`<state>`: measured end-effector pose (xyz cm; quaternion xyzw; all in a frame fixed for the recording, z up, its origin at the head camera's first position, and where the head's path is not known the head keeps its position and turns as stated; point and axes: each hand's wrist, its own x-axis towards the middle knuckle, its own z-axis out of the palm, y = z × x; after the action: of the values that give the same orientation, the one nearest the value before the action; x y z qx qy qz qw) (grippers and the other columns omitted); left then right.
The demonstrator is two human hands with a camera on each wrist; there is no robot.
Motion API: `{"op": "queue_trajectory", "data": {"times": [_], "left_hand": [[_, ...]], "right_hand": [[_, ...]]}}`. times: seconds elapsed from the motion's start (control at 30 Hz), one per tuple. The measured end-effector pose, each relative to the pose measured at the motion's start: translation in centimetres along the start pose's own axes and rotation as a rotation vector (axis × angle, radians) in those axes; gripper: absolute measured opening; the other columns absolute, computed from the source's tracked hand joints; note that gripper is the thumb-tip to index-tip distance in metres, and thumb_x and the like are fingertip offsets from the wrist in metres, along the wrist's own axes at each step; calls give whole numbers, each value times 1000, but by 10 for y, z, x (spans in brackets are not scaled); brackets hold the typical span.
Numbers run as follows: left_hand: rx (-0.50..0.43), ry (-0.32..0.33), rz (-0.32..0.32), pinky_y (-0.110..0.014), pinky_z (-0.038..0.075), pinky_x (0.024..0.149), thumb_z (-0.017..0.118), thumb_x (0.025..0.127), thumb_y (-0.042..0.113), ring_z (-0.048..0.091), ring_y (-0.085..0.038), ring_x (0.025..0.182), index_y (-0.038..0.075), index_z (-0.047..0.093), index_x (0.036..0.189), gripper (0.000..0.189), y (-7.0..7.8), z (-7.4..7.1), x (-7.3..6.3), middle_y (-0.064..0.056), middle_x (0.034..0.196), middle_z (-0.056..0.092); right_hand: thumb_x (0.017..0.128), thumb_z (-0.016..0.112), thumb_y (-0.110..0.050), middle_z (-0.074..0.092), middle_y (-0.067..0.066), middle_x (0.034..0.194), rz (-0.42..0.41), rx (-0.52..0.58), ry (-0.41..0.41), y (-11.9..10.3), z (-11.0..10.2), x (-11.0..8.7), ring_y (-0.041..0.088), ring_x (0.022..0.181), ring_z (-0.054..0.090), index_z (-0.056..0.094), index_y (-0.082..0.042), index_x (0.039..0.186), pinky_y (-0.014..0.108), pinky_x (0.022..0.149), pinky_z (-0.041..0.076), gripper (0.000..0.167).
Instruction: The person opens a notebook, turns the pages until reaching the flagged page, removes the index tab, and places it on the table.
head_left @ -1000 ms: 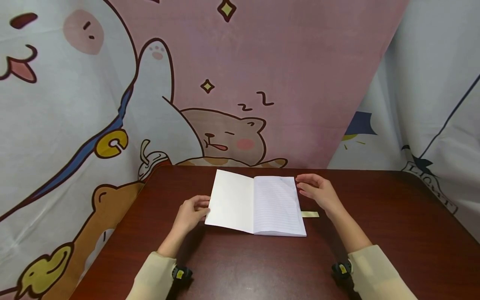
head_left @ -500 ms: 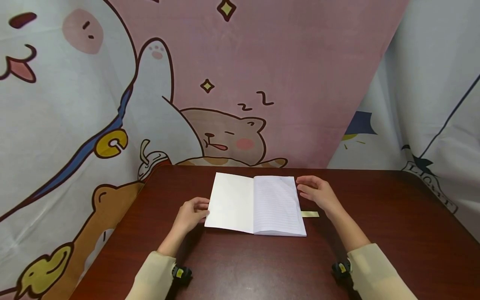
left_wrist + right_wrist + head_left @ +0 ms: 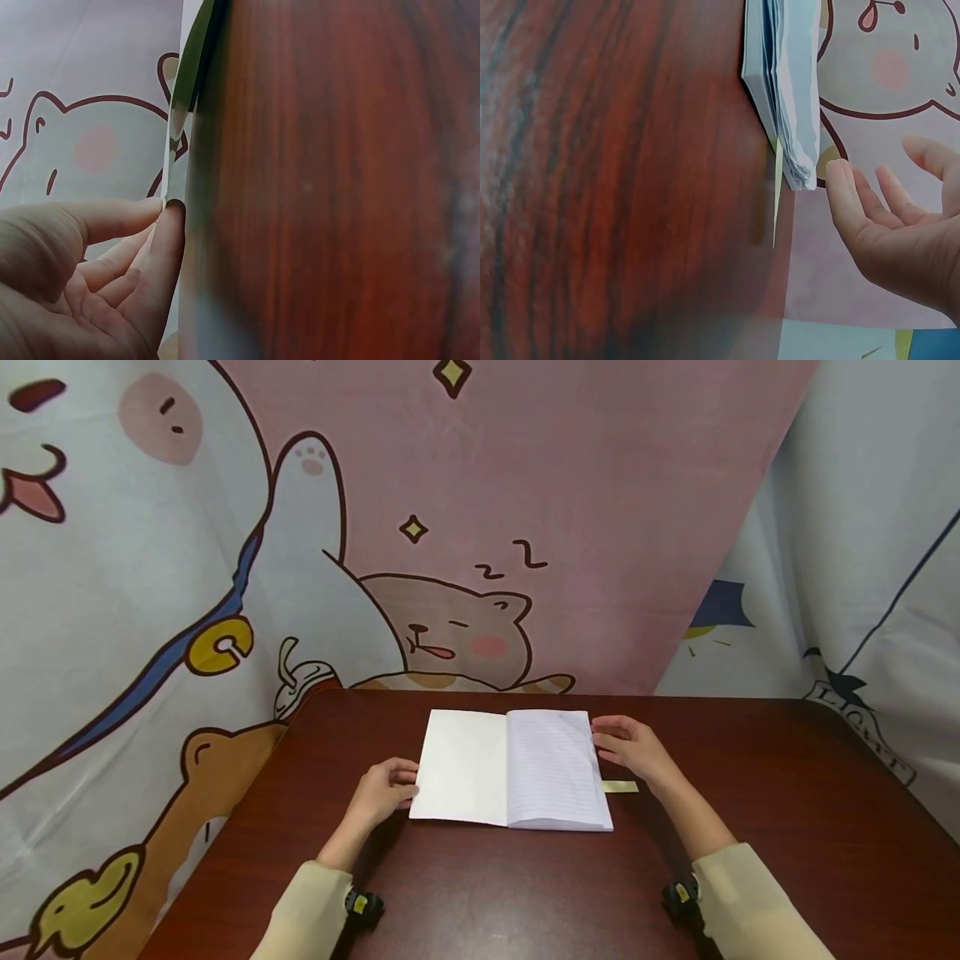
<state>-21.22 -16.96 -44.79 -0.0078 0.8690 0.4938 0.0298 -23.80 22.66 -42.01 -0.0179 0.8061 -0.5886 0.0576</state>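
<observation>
An open notebook [image 3: 553, 772] lies on the table, lined page on the right and a blank white inner cover [image 3: 461, 768] on the left. My left hand [image 3: 381, 792] pinches the cover's left edge between thumb and fingers; in the left wrist view the cover's green outer side [image 3: 196, 60] shows beyond the fingertips. Just off the right edge of the pages, my right hand [image 3: 636, 747] hovers with relaxed, slightly bent fingers, holding nothing. From the page block sticks out a pale yellow strip [image 3: 621, 787], also seen in the right wrist view below the page stack [image 3: 799, 112].
The dark red-brown wooden table [image 3: 487, 893] spreads around the notebook. Behind it hangs a cartoon-printed cloth [image 3: 600, 510], with a white cloth [image 3: 862, 485] at the right side. Each wrist wears a small black camera.
The notebook's left cover has come down flatter, its top edge sinking slightly, with my left hand lowering along with it. My right hand has stayed almost still.
</observation>
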Motion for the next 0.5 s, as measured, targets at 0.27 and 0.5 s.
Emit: {"op": "queue_trajectory", "data": {"times": [0.27,0.5], "left_hand": [[-9,-18,-27,-35,61,71,70,88,-2,70,-19,83,0,66,116,28,-4,3,3,-16,106,71],[-7,-34,-26,-35,61,70,70,88,-2,69,-19,81,0,66,115,27,-5,4,3,-16,105,71]], "right_hand": [[101,59,-18,50,30,139,39,-23,-24,4,1,3,36,121,58,43,8,141,44,100,51,50],[100,59,-19,51,28,137,68,-18,-37,5,1,1,31,117,59,43,7,141,41,97,53,51]]}}
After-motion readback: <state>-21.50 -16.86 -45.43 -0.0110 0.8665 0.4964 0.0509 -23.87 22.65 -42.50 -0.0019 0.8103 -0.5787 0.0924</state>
